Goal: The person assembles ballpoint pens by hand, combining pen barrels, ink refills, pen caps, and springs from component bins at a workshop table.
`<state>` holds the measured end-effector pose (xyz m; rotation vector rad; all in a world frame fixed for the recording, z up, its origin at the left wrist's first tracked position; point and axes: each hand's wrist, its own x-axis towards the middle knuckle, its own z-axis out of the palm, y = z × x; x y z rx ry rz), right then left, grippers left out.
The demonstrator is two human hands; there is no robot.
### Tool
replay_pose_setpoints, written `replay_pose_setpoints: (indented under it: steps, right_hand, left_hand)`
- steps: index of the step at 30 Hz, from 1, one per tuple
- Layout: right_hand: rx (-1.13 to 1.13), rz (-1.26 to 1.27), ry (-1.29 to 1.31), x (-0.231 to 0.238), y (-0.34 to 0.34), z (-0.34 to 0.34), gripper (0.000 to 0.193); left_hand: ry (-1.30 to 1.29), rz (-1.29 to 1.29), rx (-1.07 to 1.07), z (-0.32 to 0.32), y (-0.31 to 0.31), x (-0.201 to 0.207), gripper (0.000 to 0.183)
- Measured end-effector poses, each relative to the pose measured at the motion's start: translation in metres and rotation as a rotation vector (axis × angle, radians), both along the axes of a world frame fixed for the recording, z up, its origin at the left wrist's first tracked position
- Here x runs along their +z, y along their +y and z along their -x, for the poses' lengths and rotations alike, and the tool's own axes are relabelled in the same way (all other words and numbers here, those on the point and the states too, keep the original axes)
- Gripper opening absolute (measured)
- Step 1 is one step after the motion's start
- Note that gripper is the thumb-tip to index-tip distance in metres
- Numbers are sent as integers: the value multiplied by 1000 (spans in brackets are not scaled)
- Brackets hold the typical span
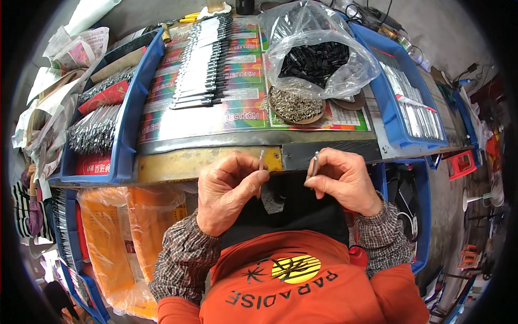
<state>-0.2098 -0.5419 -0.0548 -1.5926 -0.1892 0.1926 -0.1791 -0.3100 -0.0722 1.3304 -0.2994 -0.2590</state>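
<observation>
Head view, downward, with the shallow round brown dish (320, 115) as landmark; it bears a heap of small silver-and-brass-coloured metal pieces (294, 104). The bare left hand (226, 189) lies nearer the wearer (324, 291) than the dish and to its left, thumb and fingertips pinched narrow on a slender, pale, rod-shaped piece (261, 162) held roughly upright. The bare right hand (345, 181) lies nearer the wearer than the dish and to its right, likewise pinched narrow, on a slim, dull metallic rod-shaped piece (313, 166), slightly tilted. Both held pieces are on the wearer's side of the dish, apart from each other; their finer detail is too small to tell. Just beyond the dish, a clear plastic bag (360, 59) opens around a mass of small black parts (313, 60). To the left of the dish, slim white-and-black sticks (199, 65) lie side by side in a long row on a multicoloured printed sheet (245, 81). Farther left of the dish stands a long blue plastic tray (127, 143) with bundled slender dark-and-silver sticks (97, 129); well to the right of the dish, a second long blue plastic tray (425, 142) holds pale slim sticks (421, 119) packed side by side.
</observation>
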Motion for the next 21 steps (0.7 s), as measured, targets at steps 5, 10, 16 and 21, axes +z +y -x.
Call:
replay_pose_setpoints:
  steps: [5,10,16,21]
  right_hand:
    - [89,26,-33,-2,18,-2,10]
    - [48,21,-49,-9,32,0,22]
    - [-61,80,-176,-19,44,4,42]
    - [-45,63,-141,-27,47,7,47]
  left_hand:
    - [52,17,-60,2,1,-1,11]
    - [73,34,-68,4,-2,-4,13]
    - [88,71,-66,6,-3,-9,11]
    - [33,63,-32,8,-6,-13,10]
